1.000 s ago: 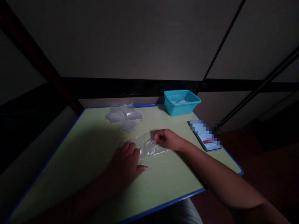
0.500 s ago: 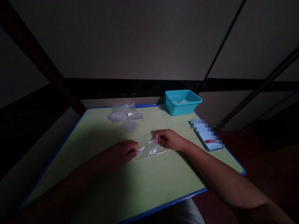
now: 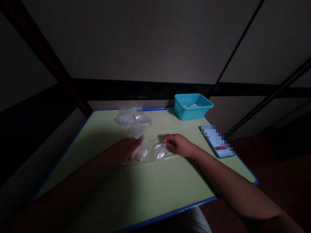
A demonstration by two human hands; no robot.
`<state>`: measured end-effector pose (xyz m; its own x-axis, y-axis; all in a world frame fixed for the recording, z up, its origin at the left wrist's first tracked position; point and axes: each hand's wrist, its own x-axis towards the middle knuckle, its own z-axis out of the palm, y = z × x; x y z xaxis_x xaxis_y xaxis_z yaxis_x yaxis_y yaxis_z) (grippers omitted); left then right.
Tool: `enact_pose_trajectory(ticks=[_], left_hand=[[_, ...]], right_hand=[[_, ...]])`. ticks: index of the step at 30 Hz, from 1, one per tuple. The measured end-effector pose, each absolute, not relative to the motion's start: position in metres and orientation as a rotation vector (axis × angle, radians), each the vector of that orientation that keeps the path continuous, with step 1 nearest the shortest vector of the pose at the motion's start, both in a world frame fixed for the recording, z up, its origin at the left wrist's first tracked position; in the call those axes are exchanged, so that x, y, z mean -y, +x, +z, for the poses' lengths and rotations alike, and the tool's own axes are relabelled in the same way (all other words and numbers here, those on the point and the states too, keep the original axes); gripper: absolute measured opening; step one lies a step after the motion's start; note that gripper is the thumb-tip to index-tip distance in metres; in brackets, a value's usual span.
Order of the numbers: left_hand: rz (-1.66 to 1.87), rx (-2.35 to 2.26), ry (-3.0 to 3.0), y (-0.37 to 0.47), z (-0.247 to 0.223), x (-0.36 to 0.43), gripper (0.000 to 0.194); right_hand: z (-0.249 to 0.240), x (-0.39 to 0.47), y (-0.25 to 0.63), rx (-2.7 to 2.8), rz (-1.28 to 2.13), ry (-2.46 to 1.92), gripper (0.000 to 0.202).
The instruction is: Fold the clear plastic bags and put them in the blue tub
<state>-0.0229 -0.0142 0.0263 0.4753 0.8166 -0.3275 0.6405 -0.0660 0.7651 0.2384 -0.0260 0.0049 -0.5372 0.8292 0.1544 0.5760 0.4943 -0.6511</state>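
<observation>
A clear plastic bag lies on the table between my hands, with light glinting off its creases. My right hand pinches the bag's upper edge between thumb and fingertips. At the left end of the bag is my left hand, its thumb stretched up and away from the fingers, which touch the plastic. Whether a layer of film lies over those fingers is hard to make out. Beyond the hands rest several small clear packets with whitish contents, loosely overlapping.
A turquoise plastic basket with some white pieces inside stands at the back right corner. A phone with a lit, partly blurred screen lies along the right edge. The pale green table has a blue rim; dark panels rise behind it.
My left hand has let go of its pinch on the bag; its thumb has lifted and the fingers have spread. My right hand keeps its hold. The view has shifted slightly.
</observation>
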Motion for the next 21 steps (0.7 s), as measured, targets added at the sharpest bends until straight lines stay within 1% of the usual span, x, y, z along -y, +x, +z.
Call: enact_pose_trajectory(ticks=[2,3,4,8,10,16,21], left_hand=[[0.262,-1.276,1.761,-0.0219,0.0268,0.0121,0.073],[0.266,-1.286,1.78,-0.0216,0.0276,0.0115,0.072],[0.265,-1.292,1.825,-0.0214,0.0287,0.0113,0.067],[0.26,-1.264,2.015,-0.0216,0.0321,0.013,0.035],[0.273,-1.237,2.029,-0.0219,0.0329,0.014,0.027],[0.323,-1.256,2.025,-0.022,0.0329,0.0115,0.027],[0.366,-1.302,2.056,-0.0229,0.0283,0.0093,0.027]], right_hand=[[0.0052,0.0261,0.2386,2.294,0.739,-1.157,0.007],[0.0056,0.0263,0.2386,2.295,0.729,-1.157,0.007],[0.0059,0.0265,0.2385,2.296,0.718,-1.158,0.007],[0.0068,0.0268,0.2382,2.309,0.671,-1.155,0.006],[0.0069,0.0265,0.2382,2.321,0.654,-1.147,0.006],[0.0066,0.0229,0.2372,2.34,0.607,-1.127,0.01],[0.0046,0.0186,0.2346,2.336,0.562,-1.151,0.006]])
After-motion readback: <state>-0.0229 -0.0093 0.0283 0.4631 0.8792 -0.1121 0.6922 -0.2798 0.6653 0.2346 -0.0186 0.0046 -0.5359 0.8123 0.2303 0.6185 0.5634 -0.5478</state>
